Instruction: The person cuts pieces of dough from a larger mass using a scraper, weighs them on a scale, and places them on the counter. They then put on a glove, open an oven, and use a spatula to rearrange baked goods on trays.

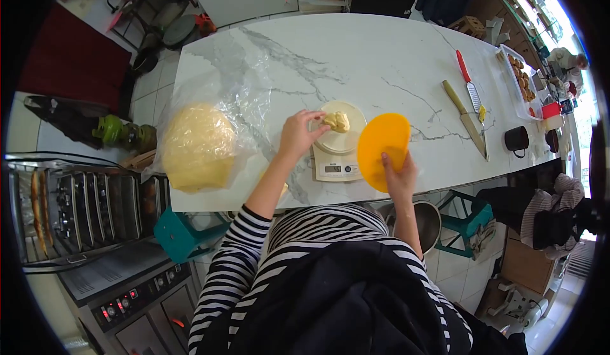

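Observation:
My left hand (302,131) has its fingers at a small lump of yellow dough (337,122), which sits on the round plate of a white kitchen scale (338,169). In my right hand (400,176) is a flat, oval orange scraper (383,148), held upright just right of the scale. A large mass of yellow dough (198,145) rests on the table at the left, partly under clear plastic (248,94). A small piece of dough shows beside my left forearm near the table's front edge.
On the marble table (381,50), a knife (466,116) and a red-handled grater (470,81) lie at the right. Beyond them are a black mug (516,140) and a plastic box (518,81) of baked pieces. Teal stools (184,233) stand below the front edge. Another person (565,62) is far right.

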Demonstrator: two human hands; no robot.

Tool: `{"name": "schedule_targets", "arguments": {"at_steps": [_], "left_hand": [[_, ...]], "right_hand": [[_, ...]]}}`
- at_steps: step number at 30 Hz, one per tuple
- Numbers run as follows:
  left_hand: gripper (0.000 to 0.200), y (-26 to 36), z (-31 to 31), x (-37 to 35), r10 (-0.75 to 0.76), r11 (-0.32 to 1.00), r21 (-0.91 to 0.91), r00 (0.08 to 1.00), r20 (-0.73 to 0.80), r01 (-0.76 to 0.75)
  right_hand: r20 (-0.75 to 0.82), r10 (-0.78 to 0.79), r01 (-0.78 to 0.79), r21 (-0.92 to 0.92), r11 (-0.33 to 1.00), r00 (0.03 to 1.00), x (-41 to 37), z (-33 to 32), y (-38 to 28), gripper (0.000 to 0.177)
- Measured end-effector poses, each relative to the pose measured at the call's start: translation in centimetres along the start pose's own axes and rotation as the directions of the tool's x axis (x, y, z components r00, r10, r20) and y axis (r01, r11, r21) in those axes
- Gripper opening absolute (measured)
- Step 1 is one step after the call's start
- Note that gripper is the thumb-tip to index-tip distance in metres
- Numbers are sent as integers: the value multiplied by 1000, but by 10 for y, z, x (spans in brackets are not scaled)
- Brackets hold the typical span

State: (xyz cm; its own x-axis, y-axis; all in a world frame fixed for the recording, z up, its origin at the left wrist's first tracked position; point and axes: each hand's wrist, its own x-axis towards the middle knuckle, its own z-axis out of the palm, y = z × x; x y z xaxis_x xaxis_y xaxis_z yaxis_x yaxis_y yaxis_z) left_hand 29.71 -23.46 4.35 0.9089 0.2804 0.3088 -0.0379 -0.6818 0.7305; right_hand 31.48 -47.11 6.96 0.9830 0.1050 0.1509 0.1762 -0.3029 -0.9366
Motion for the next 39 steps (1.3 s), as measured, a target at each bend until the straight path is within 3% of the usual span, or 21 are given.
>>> {"name": "schedule_targets", "arguments": {"at_steps": [1, 4, 7, 11, 13, 14, 16, 23, 25, 28, 29, 30, 32, 33, 35, 39], "left_hand": [[24, 3, 5, 0, -101, 994, -50, 995, 27, 102], [19, 3, 11, 3, -181, 982, -52, 983, 40, 183], [17, 5, 12, 0, -55, 998, -37, 997, -48, 54], [13, 9, 13, -4, -98, 990, 102, 995, -36, 101], [14, 9, 15, -3, -291, 949, -137, 956, -26, 285], [14, 9, 14, -3, -292, 948, -137, 956, -24, 286], [15, 8, 11, 0, -405, 890, -176, 906, 121, 421], [17, 22, 12, -6, -372, 927, -37, 928, 27, 373], [17, 36, 5, -10, -385, 884, -213, 907, 173, 416], [16, 44, -17, -20, -367, 902, -222, 928, 62, 371], [16, 35, -28, -27, -387, 911, -139, 921, 40, 389], [16, 21, -40, -35, -407, 904, -132, 913, 31, 407], [24, -9, -59, -56, -283, 959, -30, 955, -94, 281], [24, -19, -67, -70, -296, 955, -23, 950, -100, 296], [36, -27, -78, -97, -222, 964, 184, 963, 154, 193], [53, -15, -79, -130, -254, 933, 316, 937, 239, 173]], "right_hand": [[54, -17, 20, -46, 999, 998, 3, 8, -4, 24], [121, -70, 79, -67, 995, 990, 11, 33, -11, 24], [165, -114, 124, -50, 991, 980, 19, 50, -13, 23], [201, -154, 174, -85, 981, 967, 23, 64, -8, 22], [222, -155, 177, -82, 981, 963, 22, 65, -10, 22], [245, -158, 182, -79, 980, 957, 21, 66, -11, 23], [241, -165, 186, -68, 980, 956, 22, 67, -14, 22], [214, -161, 197, -162, 967, 964, 18, 78, -16, 22], [210, -145, 180, -158, 971, 967, 24, 75, -15, 23], [181, -147, 170, -117, 978, 972, 25, 56, -24, 23], [147, -163, 176, -85, 981, 976, 25, 47, -29, 22], [143, -68, 83, -101, 991, 987, 25, 36, -34, 19], [82, -31, 36, -53, 998, 996, 25, 17, -20, 22], [64, -9, 10, -23, 1000, 998, 24, 8, -14, 22], [35, 8, -7, -42, 999, 999, 23, -8, -6, 22], [-33, 92, -94, -58, 994, 995, 17, -25, -2, 24]]}}
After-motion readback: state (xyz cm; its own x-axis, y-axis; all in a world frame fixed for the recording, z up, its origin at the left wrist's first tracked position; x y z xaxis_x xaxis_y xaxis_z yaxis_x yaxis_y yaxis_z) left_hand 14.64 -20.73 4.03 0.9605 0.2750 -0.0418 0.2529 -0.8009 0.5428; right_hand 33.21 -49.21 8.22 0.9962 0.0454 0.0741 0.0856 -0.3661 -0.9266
